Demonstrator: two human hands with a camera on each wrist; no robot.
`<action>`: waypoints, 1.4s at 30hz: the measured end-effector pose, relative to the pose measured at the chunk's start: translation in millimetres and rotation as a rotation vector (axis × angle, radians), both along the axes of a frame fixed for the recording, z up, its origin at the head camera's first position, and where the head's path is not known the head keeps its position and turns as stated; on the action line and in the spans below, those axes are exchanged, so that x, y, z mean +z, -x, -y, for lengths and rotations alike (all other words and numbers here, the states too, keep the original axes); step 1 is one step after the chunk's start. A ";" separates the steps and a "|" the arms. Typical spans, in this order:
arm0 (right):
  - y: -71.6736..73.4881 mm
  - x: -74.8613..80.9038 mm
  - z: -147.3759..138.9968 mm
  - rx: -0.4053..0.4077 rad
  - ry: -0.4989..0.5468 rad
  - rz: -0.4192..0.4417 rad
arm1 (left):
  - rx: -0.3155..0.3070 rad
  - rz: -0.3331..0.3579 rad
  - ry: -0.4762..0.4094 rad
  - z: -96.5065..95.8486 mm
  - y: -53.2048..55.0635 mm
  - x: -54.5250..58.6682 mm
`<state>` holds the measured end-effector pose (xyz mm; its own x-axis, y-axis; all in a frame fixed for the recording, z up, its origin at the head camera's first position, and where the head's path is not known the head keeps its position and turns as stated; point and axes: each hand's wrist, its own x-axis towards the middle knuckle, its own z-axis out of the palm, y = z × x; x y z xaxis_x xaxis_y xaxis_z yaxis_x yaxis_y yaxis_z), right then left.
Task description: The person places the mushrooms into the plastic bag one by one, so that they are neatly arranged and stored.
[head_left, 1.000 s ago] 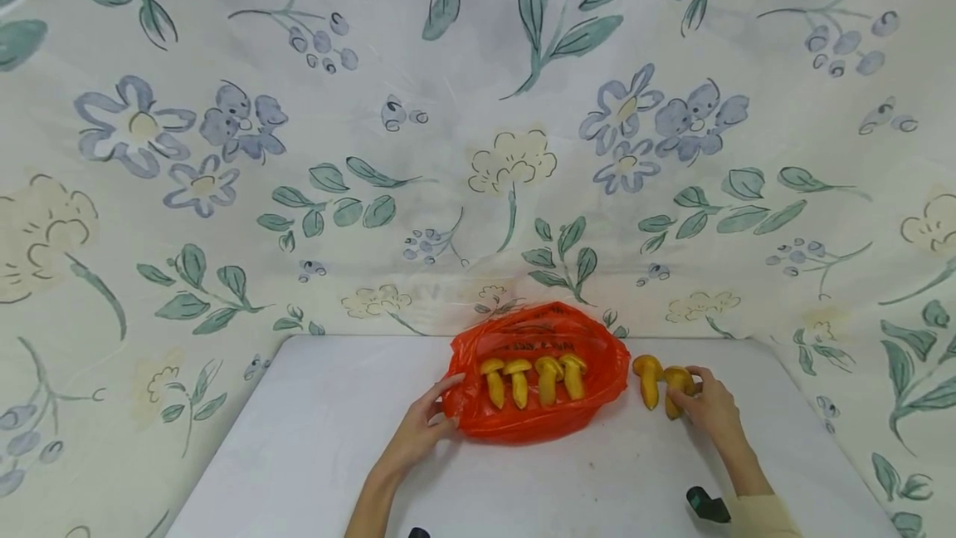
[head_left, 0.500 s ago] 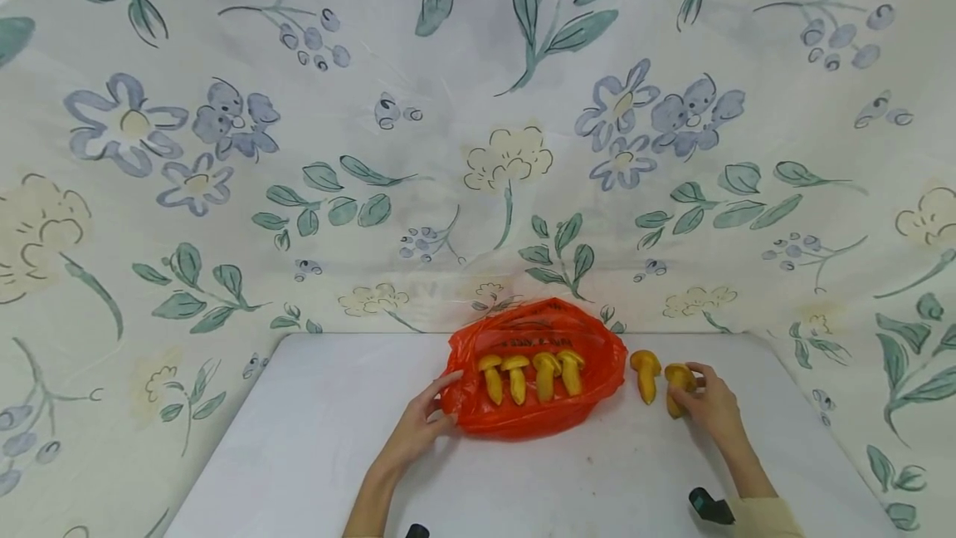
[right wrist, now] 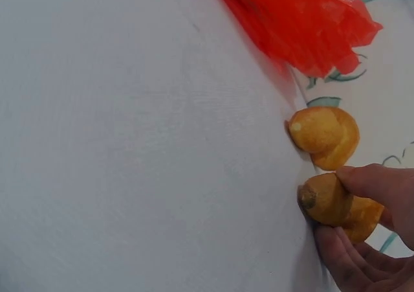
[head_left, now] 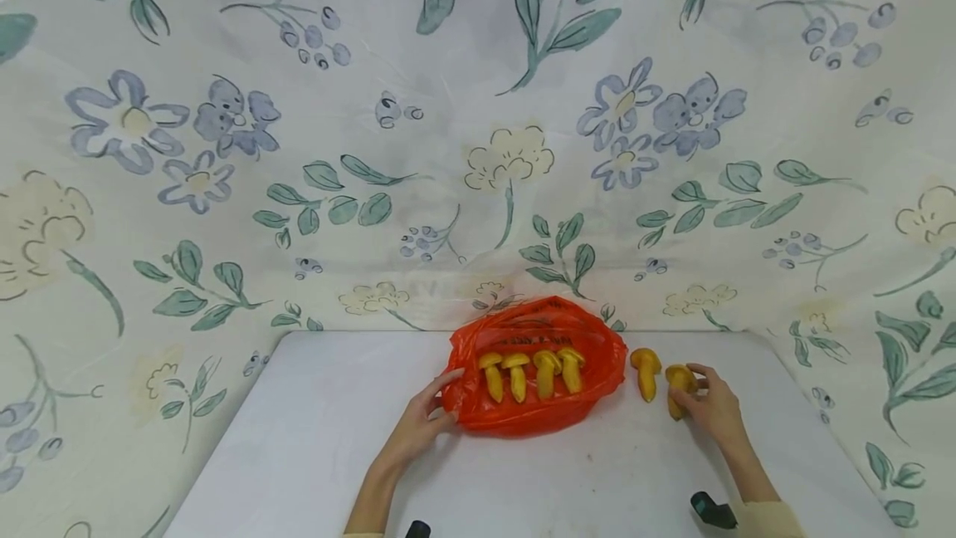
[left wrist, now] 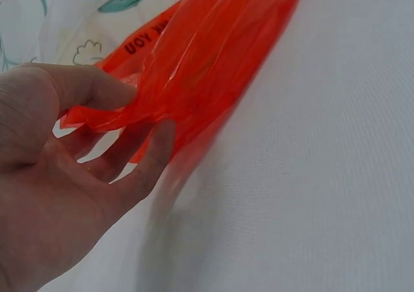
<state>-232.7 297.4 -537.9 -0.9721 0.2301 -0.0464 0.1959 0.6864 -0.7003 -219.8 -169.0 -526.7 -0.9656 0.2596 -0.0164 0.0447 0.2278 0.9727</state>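
Observation:
In the head view, a red plastic bag (head_left: 515,423) lies with its mouth spread wide on the white table. Several yellow-brown mushrooms (head_left: 545,374) stand side by side in it, caps toward the wall. My left hand (head_left: 418,428) holds the bag's left edge; in the left wrist view, thumb and fingers (left wrist: 162,143) pinch the thin plastic. To the right of the bag, my right hand (head_left: 715,409) grips a mushroom (right wrist: 326,198) between thumb and fingers, its stem toward me. Another mushroom (head_left: 646,374) lies loose between the bag and that hand.
A floral-patterned sheet (head_left: 448,222) hangs behind the white table (head_left: 336,405) and along both sides. Dark wrist-worn devices (head_left: 713,511) show near both forearms at the bottom of the head view.
The held mushroom now stands slightly farther from the loose one beside it. The left hand keeps its hold on the bag. The head view has shifted a little.

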 end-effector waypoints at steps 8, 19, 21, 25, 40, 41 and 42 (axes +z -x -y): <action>-4.9 -6.0 -1.9 -0.025 -0.011 0.016 | -0.008 -0.006 0.008 -2.1 -3.6 -0.9; -6.8 -1.7 -6.0 -0.015 -0.005 0.017 | -0.006 -0.018 0.005 -4.8 -2.0 0.4; -5.3 -2.4 -5.3 -0.018 -0.003 0.013 | 0.000 -0.015 0.007 -4.4 -1.7 1.1; -1.8 -3.6 -2.9 -0.018 0.005 0.011 | 0.005 -0.001 0.002 -2.8 -1.7 2.8; 3.6 5.0 -0.4 -0.011 0.058 0.022 | 0.017 -0.014 0.035 -0.4 2.6 4.5; 2.9 5.5 -0.6 -0.009 0.062 0.012 | 0.016 -0.013 0.036 -0.5 2.7 4.0; 2.4 6.0 -1.0 -0.008 0.067 0.002 | 0.012 -0.015 0.037 -0.8 2.9 3.6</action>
<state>-235.0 298.4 -531.9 -0.9701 0.2343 -0.0638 0.2026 0.6362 -0.7444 -222.7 -168.1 -523.1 -0.9687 0.2479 -0.0111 0.0565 0.2638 0.9629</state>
